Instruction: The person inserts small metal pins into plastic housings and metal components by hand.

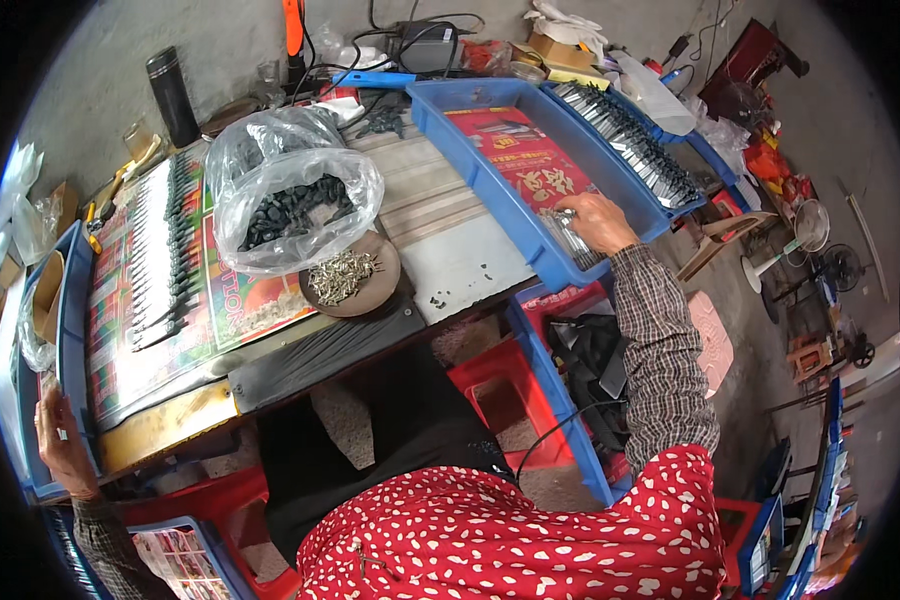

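A small bundle of metal strips (568, 232) is gripped by the curled right hand (595, 222) inside the blue tray (490, 195), at about two o'clock on the desk (450, 260). Finished rows are seen laid out on the left tray (70, 300), while a bag of dark parts (290, 205) and a dish of metal pieces (345, 275) remain, so the work is judged partway done. The left tray's near edge, at eight o'clock, is clasped by the left hand (60, 440).

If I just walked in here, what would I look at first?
Probably the big clear plastic bag of small dark pieces in the middle of the table, with a round dish of shiny metal bits just in front of it. To the right, the right hand reaches into a blue tray, while the left hand grips the table's left edge.
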`<action>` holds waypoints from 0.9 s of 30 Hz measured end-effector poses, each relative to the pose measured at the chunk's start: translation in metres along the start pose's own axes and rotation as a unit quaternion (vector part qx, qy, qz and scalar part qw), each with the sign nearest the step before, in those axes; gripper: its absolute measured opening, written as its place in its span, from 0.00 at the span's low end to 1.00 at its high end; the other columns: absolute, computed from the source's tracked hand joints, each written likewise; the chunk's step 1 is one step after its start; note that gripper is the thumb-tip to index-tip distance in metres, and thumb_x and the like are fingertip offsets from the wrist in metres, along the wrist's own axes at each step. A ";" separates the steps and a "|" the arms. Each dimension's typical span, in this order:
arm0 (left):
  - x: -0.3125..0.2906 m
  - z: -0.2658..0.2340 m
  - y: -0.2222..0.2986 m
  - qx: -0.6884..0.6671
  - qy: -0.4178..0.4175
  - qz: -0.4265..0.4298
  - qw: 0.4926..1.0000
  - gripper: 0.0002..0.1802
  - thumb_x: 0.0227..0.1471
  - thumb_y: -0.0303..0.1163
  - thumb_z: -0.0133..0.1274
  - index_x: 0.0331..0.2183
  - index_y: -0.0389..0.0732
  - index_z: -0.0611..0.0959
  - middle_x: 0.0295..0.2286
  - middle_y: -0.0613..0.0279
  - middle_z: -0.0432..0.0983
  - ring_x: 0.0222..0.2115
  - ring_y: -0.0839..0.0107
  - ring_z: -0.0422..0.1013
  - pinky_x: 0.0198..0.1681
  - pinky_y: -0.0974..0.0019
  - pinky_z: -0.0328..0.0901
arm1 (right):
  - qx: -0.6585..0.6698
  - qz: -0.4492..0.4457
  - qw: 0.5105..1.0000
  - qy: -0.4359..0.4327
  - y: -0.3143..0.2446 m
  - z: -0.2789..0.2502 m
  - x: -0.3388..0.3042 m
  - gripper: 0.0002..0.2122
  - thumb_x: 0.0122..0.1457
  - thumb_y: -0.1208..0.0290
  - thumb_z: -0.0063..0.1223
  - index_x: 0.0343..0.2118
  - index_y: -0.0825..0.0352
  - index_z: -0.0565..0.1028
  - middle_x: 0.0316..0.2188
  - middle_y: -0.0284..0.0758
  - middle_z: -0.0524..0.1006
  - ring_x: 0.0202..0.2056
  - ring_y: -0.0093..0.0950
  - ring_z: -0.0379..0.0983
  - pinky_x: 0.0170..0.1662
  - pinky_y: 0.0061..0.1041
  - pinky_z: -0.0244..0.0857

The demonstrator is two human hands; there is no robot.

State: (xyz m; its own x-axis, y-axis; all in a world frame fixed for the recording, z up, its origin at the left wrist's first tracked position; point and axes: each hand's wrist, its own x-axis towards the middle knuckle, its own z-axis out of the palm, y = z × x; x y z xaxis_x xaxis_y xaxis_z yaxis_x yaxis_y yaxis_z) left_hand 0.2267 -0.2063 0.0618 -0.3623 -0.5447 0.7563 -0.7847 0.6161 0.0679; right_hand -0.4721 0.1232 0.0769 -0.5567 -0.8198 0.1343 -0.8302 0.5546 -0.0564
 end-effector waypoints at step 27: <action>-0.023 0.009 0.193 -0.372 -0.177 -0.161 0.897 0.09 0.48 0.17 0.55 0.35 0.36 0.80 0.25 0.67 0.74 0.21 0.83 0.66 0.23 0.78 0.61 | 0.053 0.036 0.983 0.174 -0.048 -0.033 -0.025 0.07 0.51 0.70 0.51 0.31 0.68 0.76 0.27 0.46 0.77 0.32 0.47 0.74 0.34 0.43 0.66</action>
State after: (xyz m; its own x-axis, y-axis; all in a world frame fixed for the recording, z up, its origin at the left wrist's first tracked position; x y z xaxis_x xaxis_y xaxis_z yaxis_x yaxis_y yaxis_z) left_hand 0.0793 -0.0798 0.0518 -0.4166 -0.8284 0.3744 -0.3729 0.5313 0.7607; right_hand -0.4178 0.1220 0.1090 -0.5854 -0.6702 0.4561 -0.7979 0.5759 -0.1779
